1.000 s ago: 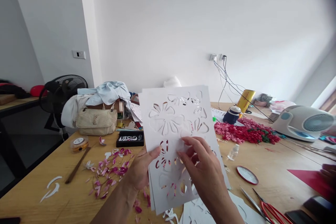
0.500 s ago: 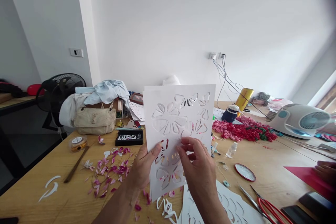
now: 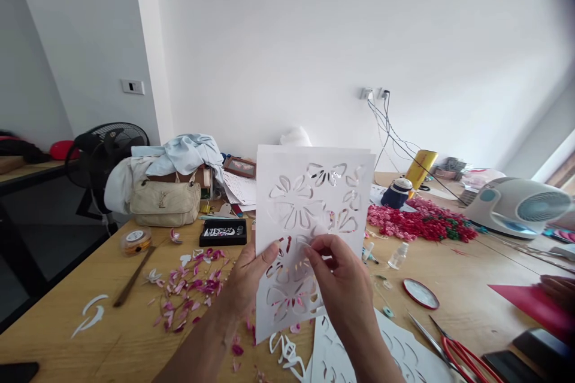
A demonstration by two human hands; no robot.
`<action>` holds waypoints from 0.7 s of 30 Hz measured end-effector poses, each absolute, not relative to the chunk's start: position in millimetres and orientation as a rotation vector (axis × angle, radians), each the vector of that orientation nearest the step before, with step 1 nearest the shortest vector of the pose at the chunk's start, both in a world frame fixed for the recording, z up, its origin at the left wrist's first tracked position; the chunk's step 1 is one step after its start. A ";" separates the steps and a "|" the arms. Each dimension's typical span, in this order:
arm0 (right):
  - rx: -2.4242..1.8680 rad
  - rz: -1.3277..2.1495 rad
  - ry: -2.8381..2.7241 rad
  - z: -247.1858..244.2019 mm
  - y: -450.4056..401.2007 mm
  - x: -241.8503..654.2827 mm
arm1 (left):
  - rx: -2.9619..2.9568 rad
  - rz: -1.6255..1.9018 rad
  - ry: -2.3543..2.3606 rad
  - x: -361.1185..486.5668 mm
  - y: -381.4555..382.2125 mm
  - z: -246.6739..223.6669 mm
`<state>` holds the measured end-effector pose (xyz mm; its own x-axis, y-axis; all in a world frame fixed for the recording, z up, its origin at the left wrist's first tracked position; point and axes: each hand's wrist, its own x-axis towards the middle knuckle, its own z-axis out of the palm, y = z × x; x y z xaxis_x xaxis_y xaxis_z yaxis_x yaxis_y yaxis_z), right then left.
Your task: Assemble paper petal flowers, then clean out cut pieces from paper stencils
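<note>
Several white paper sheets with flower and butterfly shapes cut out of them stand upright in front of me, slightly out of line at their top edges. My left hand grips them at the left edge, thumb on the near face and fingers behind. Over the middle of the sheets, my right hand is closed in a pinch on white paper near a petal cut-out. Whether that paper is a loose bit or part of the sheet is unclear. More cut sheets lie on the table under my right forearm.
Pink petals and white paper scraps are scattered on the table. Red-handled scissors and a round red-rimmed dish lie right. Farther back are a handbag, a white fan and red flowers. Another person's hand is at far right.
The sheets have shifted a little to the right in view and turned slightly, with their top edges fanned differently. Both hands keep nearly the same hold.
</note>
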<state>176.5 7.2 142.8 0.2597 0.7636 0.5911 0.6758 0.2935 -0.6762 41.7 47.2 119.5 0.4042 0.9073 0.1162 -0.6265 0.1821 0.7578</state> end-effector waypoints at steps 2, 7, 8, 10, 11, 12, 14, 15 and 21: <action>-1.401 0.179 -1.448 142.6 7.1 179.0 | 0.814 1.121 0.412 40.5 48.9 118.7; -1.241 0.338 -1.457 140.6 7.1 186.3 | 0.783 1.112 0.426 38.1 51.6 119.3; -1.219 0.337 -1.477 140.8 6.8 187.4 | 0.789 1.099 0.423 37.9 51.2 120.2; -1.182 0.343 -1.488 141.7 6.0 189.3 | 0.806 1.074 0.404 37.6 49.2 123.1; -1.167 0.362 -1.470 142.1 5.6 190.1 | 0.812 1.066 0.392 37.4 47.8 124.9; -1.156 0.389 -1.441 142.5 5.3 190.8 | 0.817 1.061 0.381 37.1 46.3 126.8; -1.161 0.446 -1.407 143.1 5.1 192.0 | 0.828 1.055 0.373 36.2 43.4 130.4; -1.177 0.460 -1.424 143.6 5.2 192.4 | 0.836 1.050 0.377 35.7 42.3 131.7; -1.349 0.266 -1.769 153.9 5.6 191.3 | 0.932 1.018 0.442 34.7 45.0 124.9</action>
<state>191.3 5.6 153.9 -0.0335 0.8636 0.5030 0.6775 0.3896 -0.6238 34.7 45.0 124.9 0.4850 0.8695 0.0938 -0.5249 0.2036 0.8265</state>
